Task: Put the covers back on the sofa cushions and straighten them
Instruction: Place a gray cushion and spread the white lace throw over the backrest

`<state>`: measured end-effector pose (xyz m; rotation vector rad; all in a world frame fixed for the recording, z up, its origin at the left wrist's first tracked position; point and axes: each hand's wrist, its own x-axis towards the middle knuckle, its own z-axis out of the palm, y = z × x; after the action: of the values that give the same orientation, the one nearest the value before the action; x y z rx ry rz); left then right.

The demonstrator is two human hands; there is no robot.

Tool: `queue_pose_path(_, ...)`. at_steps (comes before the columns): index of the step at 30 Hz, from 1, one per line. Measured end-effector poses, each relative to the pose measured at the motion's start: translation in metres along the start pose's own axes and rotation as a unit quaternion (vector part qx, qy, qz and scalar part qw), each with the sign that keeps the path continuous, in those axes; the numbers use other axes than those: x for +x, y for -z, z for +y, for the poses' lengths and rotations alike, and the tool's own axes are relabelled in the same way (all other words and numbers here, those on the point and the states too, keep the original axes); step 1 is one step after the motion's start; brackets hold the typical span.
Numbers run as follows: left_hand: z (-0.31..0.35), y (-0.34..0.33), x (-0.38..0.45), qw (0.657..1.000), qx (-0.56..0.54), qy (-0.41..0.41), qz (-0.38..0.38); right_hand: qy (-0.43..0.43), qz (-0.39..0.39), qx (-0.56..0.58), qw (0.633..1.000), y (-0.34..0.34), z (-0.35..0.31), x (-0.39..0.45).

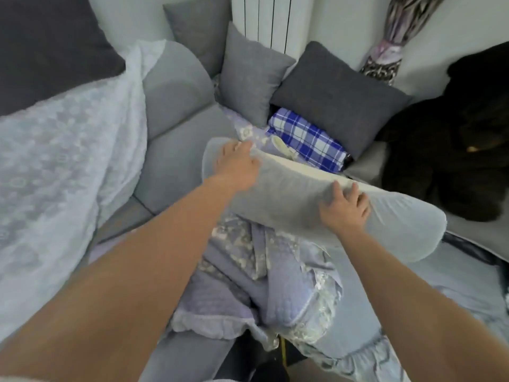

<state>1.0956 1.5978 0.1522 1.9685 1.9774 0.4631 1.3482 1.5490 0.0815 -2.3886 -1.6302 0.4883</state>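
Checked cloth (308, 142) seemingly under cushion (341, 97)

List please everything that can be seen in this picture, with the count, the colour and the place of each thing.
cushion in cover: one, light grey, centre, held by both hands
throw pillows: three, grey, against the back wall
checked cloth: one, blue and white, under the darkest pillow
quilted fabric: one heap, lilac with lace, lower centre
lace throw: one, white, left, over the sofa
sofa: one, grey, left and centre
plush toy: one, dark brown, right
radiator: one, white, top centre
left hand: grips the cushion's far end
right hand: fingers curled on the cushion
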Motion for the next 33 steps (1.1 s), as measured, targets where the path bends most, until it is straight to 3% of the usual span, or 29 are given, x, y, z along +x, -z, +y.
queue_pose_path(2,-0.036,-0.038,-0.041,0.996,0.045,0.011,-0.076,-0.033,-0.132,-0.043,0.99,-0.013,0.017,0.019)
queue_pose_path(4,-0.083,-0.07,-0.094,0.986,0.04,0.049,-0.153,-0.02,-0.194,-0.065,0.979,-0.03,0.024,0.027)
queue_pose_path(7,-0.162,-0.093,-0.178,0.943,-0.038,0.244,-0.223,0.039,-0.225,-0.083,0.97,-0.07,-0.003,0.021)
queue_pose_path(11,-0.228,-0.084,-0.27,0.851,-0.156,0.465,-0.186,0.134,-0.272,-0.094,0.948,-0.143,-0.065,0.004)
queue_pose_path(14,-0.266,-0.087,-0.316,0.788,-0.201,0.559,-0.159,0.192,-0.364,-0.091,0.907,-0.191,-0.114,-0.039)
queue_pose_path(17,-0.296,-0.103,-0.353,0.746,-0.228,0.612,-0.132,0.236,-0.452,-0.095,0.855,-0.258,-0.143,-0.098)
queue_pose_path(19,-0.321,-0.124,-0.371,0.707,-0.287,0.638,-0.103,0.248,-0.492,-0.072,0.831,-0.312,-0.158,-0.133)
queue_pose_path(21,-0.35,-0.151,-0.384,0.664,-0.363,0.649,-0.081,0.232,-0.506,-0.023,0.83,-0.367,-0.172,-0.16)
queue_pose_path(23,-0.38,-0.178,-0.386,0.631,-0.434,0.641,-0.051,0.157,-0.495,0.054,0.853,-0.419,-0.185,-0.179)
queue_pose_path(25,-0.41,-0.203,-0.385,0.608,-0.501,0.616,-0.014,0.028,-0.472,0.177,0.863,-0.466,-0.197,-0.197)
queue_pose_path(27,-0.427,-0.213,-0.371,0.61,-0.543,0.577,0.009,-0.034,-0.4,0.272,0.875,-0.486,-0.206,-0.204)
queue_pose_path(30,-0.452,-0.216,-0.368,0.608,-0.595,0.524,0.047,0.078,-0.263,0.234,0.933,-0.472,-0.22,-0.236)
queue_pose_path(32,-0.458,-0.203,-0.376,0.573,-0.648,0.498,0.065,0.168,-0.276,0.16,0.933,-0.438,-0.221,-0.272)
queue_pose_path(33,-0.456,-0.191,-0.384,0.534,-0.689,0.484,0.075,0.191,-0.315,0.137,0.919,-0.418,-0.221,-0.296)
